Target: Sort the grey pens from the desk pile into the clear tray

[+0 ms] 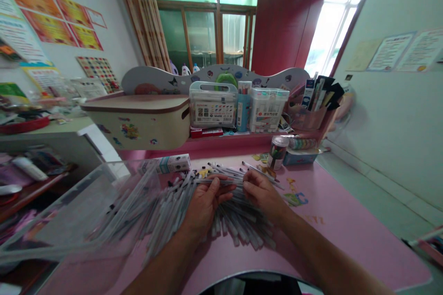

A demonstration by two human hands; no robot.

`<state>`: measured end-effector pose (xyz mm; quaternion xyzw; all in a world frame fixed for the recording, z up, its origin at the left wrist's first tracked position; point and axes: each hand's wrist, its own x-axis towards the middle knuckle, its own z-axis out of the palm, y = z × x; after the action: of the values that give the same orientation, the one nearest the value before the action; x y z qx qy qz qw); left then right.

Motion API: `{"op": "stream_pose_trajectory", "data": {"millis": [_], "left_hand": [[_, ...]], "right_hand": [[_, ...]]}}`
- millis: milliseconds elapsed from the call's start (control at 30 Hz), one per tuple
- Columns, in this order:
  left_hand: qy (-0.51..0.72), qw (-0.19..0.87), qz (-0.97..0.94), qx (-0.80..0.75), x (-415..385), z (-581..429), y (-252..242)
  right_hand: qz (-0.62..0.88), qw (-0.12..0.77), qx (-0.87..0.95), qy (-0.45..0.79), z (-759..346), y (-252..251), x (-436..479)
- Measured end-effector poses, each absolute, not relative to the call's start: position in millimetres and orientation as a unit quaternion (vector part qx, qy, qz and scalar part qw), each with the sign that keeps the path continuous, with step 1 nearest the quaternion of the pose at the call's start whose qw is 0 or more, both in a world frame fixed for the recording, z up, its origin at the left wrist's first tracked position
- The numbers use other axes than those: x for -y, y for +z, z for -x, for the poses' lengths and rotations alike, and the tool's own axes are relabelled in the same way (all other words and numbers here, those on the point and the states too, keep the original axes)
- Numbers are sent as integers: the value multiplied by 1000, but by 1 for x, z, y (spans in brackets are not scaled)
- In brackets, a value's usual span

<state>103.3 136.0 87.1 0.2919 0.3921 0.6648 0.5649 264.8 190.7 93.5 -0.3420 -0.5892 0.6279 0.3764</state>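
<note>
Where slim pens (242, 226) lie heaped on the pink counter (353, 239) before a curtained window (202, 32), the left hand (202, 205) curls loosely around one pen (205, 180); the right hand (262, 191), fingers nearly closed, is at its end, grip unclear. A clear bin (69, 212) sits left.
</note>
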Motion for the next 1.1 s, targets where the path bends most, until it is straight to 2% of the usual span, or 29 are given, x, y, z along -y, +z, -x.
{"op": "stream_pose_trajectory", "data": {"millis": [133, 267, 567, 733, 900, 1000, 1100], "left_hand": [[673, 550, -296, -395, -136, -102, 88], [674, 523, -322, -410, -135, -102, 86], [681, 499, -340, -414, -134, -100, 93], [767, 492, -244, -331, -144, -80, 106], [838, 442, -93, -304, -153, -53, 116], [809, 485, -125, -309, -149, -61, 115], [709, 576, -220, -343, -139, -87, 107]], "right_hand": [[314, 364, 464, 744, -266, 96, -191], [284, 312, 405, 811, -270, 99, -191], [317, 293, 482, 762, -267, 95, -192], [299, 284, 489, 768, -271, 97, -193], [314, 323, 484, 750, -272, 98, -197], [318, 352, 485, 735, -270, 96, -196], [307, 364, 520, 709, -265, 90, -190]]}}
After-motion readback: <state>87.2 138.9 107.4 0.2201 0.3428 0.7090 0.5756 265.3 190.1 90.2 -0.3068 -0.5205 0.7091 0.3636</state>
